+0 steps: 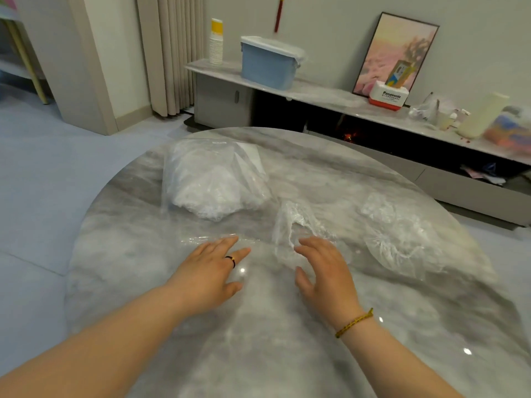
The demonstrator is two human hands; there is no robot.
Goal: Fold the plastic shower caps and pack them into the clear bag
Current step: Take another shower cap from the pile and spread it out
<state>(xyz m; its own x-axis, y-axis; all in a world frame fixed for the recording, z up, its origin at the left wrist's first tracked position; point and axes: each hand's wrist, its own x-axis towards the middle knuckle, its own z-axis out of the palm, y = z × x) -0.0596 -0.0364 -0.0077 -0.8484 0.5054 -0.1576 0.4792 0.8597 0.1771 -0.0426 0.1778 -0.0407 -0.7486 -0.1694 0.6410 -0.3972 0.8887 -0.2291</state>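
Note:
A clear bag (214,179) stuffed with white folded shower caps lies at the far left of the round marble table (287,354). A crumpled clear shower cap (296,225) lies in the middle, just beyond my right hand (324,271), whose straight fingers touch its near edge. My left hand (209,268) lies flat with fingers spread on a thin sheet of clear plastic (218,238) near the bag's mouth. Another loose shower cap (399,239) lies spread out at the right of the table.
Behind the table runs a low marble-topped cabinet (316,93) with a blue lidded bin (268,63), a stack of paper cups (216,43), a framed picture (395,56) and a small white and red box (388,96). Pale floor lies to the left.

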